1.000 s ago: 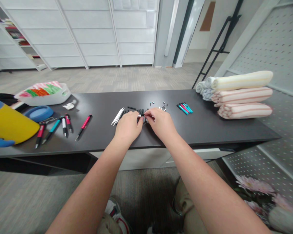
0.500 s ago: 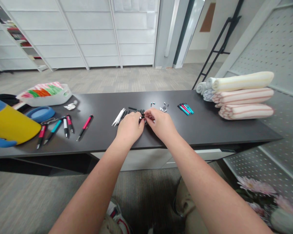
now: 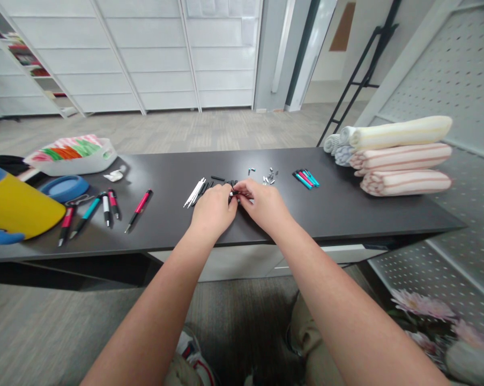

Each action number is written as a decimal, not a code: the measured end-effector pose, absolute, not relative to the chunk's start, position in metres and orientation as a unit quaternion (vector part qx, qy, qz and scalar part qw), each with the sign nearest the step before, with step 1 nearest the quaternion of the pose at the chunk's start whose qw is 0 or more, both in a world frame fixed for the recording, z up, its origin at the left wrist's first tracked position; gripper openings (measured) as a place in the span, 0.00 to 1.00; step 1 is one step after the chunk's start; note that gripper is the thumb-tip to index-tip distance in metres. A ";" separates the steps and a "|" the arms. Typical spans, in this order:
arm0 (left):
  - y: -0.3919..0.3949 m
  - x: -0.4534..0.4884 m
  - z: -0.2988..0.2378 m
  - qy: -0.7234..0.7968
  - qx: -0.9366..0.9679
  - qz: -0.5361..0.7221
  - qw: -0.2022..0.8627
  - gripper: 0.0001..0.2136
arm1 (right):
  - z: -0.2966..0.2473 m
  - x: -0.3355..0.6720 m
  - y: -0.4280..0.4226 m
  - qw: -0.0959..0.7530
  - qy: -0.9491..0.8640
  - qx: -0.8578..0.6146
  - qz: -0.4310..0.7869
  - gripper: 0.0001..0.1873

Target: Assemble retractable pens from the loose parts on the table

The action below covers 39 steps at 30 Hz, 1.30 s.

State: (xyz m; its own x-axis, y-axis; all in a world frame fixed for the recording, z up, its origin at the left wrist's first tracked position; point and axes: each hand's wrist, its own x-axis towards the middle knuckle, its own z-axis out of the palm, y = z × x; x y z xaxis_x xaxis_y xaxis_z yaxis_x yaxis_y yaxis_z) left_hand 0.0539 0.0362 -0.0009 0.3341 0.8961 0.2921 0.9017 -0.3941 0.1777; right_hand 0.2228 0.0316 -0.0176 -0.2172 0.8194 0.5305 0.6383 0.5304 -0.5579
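Note:
My left hand (image 3: 213,210) and my right hand (image 3: 262,202) meet over the middle of the dark table (image 3: 346,209). Both are closed in a pinch on a small black and white pen part (image 3: 234,193) held between their fingertips. Just behind the fingers lies a row of black pen barrels (image 3: 225,184). Left of them rests a bunch of white refill tubes (image 3: 194,192). Small metal springs and tips (image 3: 269,176) lie scattered past my right hand.
Teal and pink pen pieces (image 3: 305,178) sit to the right. Rolled towels (image 3: 402,155) are stacked at the far right. Several finished pens (image 3: 105,206) lie on the left beside a blue lid (image 3: 64,187), a yellow object (image 3: 16,206) and a white basket (image 3: 71,155).
My hands have drawn closer together around the small part, and the white tip that showed between them is now mostly covered. Nothing else on the table moved.

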 end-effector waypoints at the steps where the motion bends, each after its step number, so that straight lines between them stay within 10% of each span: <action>1: 0.036 0.054 -0.001 -0.551 -0.816 -0.173 0.010 0.08 | -0.018 0.223 0.032 0.412 -0.774 -0.467 0.112 0.16; 39: 0.037 0.054 -0.002 -0.549 -0.817 -0.174 0.008 0.09 | -0.010 0.219 0.031 0.347 -0.785 -0.510 0.057 0.13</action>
State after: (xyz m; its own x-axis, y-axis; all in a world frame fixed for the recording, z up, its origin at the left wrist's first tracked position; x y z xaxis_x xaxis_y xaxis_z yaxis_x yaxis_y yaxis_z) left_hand 0.0543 0.0369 -0.0021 0.3361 0.8946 0.2944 0.9005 -0.3968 0.1778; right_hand 0.2195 0.0308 -0.0099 -0.2382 0.8400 0.4875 0.7614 0.4731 -0.4432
